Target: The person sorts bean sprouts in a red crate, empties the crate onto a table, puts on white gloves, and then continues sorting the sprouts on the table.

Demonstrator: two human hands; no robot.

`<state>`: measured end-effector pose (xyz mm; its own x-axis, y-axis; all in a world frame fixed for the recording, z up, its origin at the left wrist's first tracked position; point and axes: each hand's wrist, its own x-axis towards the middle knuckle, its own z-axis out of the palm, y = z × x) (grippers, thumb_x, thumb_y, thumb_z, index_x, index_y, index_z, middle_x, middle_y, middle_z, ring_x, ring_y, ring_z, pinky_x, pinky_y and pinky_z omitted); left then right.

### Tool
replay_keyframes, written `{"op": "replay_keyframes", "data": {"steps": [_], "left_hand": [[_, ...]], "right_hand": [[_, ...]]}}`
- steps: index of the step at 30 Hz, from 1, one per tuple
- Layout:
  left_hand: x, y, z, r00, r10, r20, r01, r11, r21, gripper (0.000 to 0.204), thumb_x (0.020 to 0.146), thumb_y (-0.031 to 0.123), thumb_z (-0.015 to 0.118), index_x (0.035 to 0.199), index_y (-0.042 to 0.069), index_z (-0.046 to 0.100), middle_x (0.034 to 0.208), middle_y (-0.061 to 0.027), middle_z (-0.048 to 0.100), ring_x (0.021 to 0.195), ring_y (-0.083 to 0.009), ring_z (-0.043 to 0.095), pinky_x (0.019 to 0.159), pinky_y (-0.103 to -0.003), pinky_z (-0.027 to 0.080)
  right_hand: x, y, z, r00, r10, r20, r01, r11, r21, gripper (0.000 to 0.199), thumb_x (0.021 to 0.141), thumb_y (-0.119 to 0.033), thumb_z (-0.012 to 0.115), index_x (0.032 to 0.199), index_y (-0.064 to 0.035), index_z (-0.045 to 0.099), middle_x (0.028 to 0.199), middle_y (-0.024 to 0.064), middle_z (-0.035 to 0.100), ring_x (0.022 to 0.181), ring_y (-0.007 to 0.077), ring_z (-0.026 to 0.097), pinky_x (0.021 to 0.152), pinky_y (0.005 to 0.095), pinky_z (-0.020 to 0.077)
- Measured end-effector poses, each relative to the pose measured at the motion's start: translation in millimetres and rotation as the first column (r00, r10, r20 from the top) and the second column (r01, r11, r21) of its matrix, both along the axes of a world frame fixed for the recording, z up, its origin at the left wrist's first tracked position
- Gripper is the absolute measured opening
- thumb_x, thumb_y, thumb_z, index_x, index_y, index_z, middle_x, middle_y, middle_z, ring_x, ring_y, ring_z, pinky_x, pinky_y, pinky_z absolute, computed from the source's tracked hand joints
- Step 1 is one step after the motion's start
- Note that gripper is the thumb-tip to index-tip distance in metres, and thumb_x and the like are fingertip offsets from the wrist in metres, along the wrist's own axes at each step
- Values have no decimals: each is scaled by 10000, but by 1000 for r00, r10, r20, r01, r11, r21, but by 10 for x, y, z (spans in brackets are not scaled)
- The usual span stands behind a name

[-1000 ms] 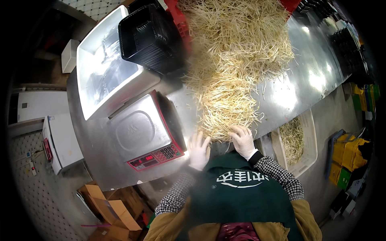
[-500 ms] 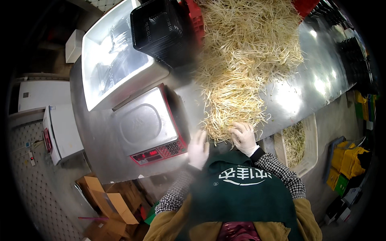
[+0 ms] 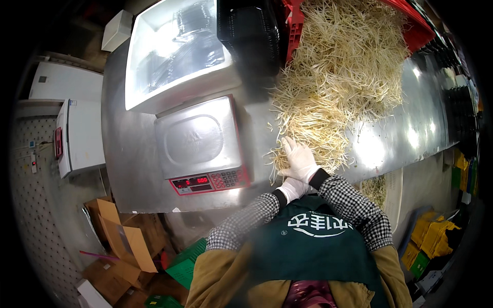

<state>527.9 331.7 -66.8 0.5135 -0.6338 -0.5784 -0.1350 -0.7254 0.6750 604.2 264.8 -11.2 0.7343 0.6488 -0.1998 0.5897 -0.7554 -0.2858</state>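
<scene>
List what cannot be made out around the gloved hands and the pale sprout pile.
Head view only:
- Left white-gloved hand: mostly hidden under the right white-gloved hand; grip unreadable.
- Pale straw-coloured sprout pile: far end cut off by the top edge.
- Stack of black plastic trays: blurred, count unclear.
- Steel-topped red scale: display too small.

Bright overhead light, white glare on the steel table (image 3: 411, 138), dark fisheye rim, bent edges, soft blur throughout

White gloves, black-and-white checked sleeves, green apron, tan jacket.
</scene>
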Motion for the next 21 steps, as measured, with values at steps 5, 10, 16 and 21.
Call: {"op": "replay_keyframes", "data": {"steps": [5, 10, 16, 21], "left_hand": [[-439, -197, -1392, 887, 462, -9, -434, 825, -361, 469, 997, 375, 441, 1433, 205, 474, 1493, -79, 454, 1411, -273, 358, 1169, -368, 270], [-360, -90, -937, 906, 417, 66, -354, 836, -420, 362, 973, 273, 536, 1313, 151, 544, 1296, -101, 580, 1263, -236, 497, 1072, -347, 377], [-141, 51, -275, 947, -108, 303, 110, 994, 11, 468, 863, 250, 578, 1320, 153, 568, 1315, -106, 589, 1291, -286, 500, 1111, -435, 335], [-230, 44, -376, 751, -2, 661, 92, 991, -102, 649, 825, 236, 598, 1438, 83, 447, 1475, -147, 446, 1418, -324, 348, 1165, -452, 257]], "right_hand": [[-76, 322, -189, 996, 52, -70, -74, 928, -366, 1076, 695, -500, 774, 1496, 29, 288, 1164, 143, 580, 1020, 256, 613, 852, 395, 463], [-54, 236, -500, 995, 37, -88, -58, 967, -247, 422, 837, -214, 616, 1218, -38, 572, 916, 102, 663, 822, 266, 690, 711, 425, 520], [111, 35, -445, 981, 101, -163, -69, 978, 196, 187, 818, -164, 672, 999, -113, 675, 920, 86, 675, 845, 271, 688, 719, 359, 548], [179, -612, -499, 557, -86, -826, 755, 466, 461, 225, 835, -59, 721, 1056, -57, 674, 969, 18, 689, 831, 109, 638, 738, 247, 516]]}}
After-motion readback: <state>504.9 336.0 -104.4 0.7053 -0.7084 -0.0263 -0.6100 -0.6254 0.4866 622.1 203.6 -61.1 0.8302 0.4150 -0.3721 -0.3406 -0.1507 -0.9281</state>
